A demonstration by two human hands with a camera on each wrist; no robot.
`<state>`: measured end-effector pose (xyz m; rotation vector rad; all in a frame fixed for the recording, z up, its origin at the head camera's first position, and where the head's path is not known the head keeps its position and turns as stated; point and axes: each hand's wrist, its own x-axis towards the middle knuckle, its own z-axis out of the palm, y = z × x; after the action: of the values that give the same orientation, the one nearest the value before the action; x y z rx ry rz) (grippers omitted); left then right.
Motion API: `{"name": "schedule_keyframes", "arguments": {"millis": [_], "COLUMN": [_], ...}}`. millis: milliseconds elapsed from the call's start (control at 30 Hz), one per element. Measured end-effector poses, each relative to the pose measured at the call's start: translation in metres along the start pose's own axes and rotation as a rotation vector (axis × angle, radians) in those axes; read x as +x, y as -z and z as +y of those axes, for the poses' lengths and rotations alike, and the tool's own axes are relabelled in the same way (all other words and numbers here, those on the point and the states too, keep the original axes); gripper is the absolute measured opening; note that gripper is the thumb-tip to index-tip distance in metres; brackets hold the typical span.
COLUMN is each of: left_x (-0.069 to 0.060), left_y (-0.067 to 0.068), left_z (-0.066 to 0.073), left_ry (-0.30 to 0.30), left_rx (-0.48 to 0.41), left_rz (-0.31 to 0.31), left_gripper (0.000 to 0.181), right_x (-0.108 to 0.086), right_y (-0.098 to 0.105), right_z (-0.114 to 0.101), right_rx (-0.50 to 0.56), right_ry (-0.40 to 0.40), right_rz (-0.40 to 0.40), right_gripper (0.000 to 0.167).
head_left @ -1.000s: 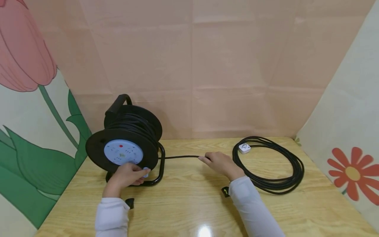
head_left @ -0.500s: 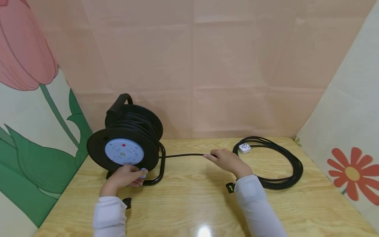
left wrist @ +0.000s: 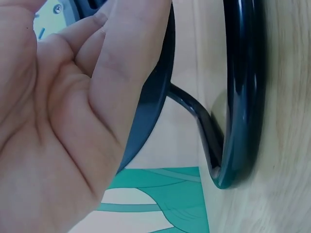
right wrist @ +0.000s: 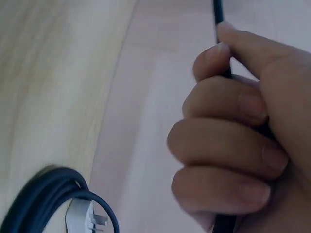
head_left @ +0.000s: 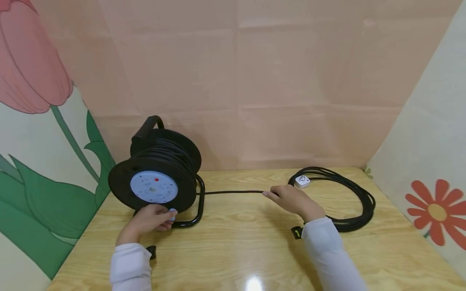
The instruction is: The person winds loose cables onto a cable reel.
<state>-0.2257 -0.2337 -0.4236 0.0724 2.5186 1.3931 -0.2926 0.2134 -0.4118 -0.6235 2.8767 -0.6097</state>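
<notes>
Black reel (head_left: 154,163) near the desk's (head_left: 225,246) back left corner, coil (head_left: 358,221) near the right.
Left hand (head_left: 147,220) pinches a blue knob (head_left: 172,214); right hand (head_left: 296,201) grips cable (head_left: 233,192), fingers curled.

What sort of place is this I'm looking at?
Probably an indoor corner dressed for demonstrations or filming, though I can't be sure: a wood-grain tabletop backed by a creased pinkish sheet, with a large tulip picture on the left side panel.
</notes>
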Motion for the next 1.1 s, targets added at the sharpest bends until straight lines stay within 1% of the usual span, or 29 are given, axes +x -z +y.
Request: {"name": "schedule_keyframes", "arguments": {"millis": [133,233,300,400,467,633,733,867,1000,1100], "left_x": [0.0,-0.001,-0.001,-0.002,-0.001,-0.001,0.0,0.0,-0.002,-0.005], "left_y": [0.0,0.001,0.001,0.003,0.004,0.005,0.005,0.007,0.011,0.016], "left_z": [-0.006,-0.008,-0.009,-0.01,-0.011,-0.012,-0.014,-0.015,-0.019,-0.023], "left_ry": [-0.012,-0.01,-0.005,-0.003,-0.004,0.01,0.014,0.002,-0.005,0.006], "left_rx": [-0.013,-0.025,-0.033,-0.048,-0.057,-0.065,-0.07,-0.061,-0.052,-0.038], "left_rz": [0.004,-0.005,-0.006,0.003,0.009,-0.003,-0.01,-0.002,0.026,0.068], "left_gripper": [0.037,0.038,0.037,0.036,0.036,0.037,0.038,0.039,0.038,0.036], "right_x": [-0.015,-0.027,-0.037,-0.049,-0.057,-0.074,-0.08,-0.085,-0.091,-0.094], "right_y": [-0.002,0.001,0.004,0.008,0.012,0.02,0.023,0.027,0.032,0.037], "right_z": [0.005,0.02,0.034,0.054,0.064,0.085,0.096,0.111,0.134,0.153], "right_rx": [-0.032,-0.086,-0.116,-0.168,-0.193,-0.268,-0.31,-0.372,-0.397,-0.405], "right_ry": [0.03,0.043,0.055,0.089,0.099,0.083,0.094,0.134,0.135,0.143], "right_rz": [-0.01,0.006,0.03,0.088,0.12,0.164,0.194,0.265,0.323,0.378], "right_gripper": [0.046,0.048,0.046,0.041,0.038,0.035,0.032,0.032,0.04,0.046]}}
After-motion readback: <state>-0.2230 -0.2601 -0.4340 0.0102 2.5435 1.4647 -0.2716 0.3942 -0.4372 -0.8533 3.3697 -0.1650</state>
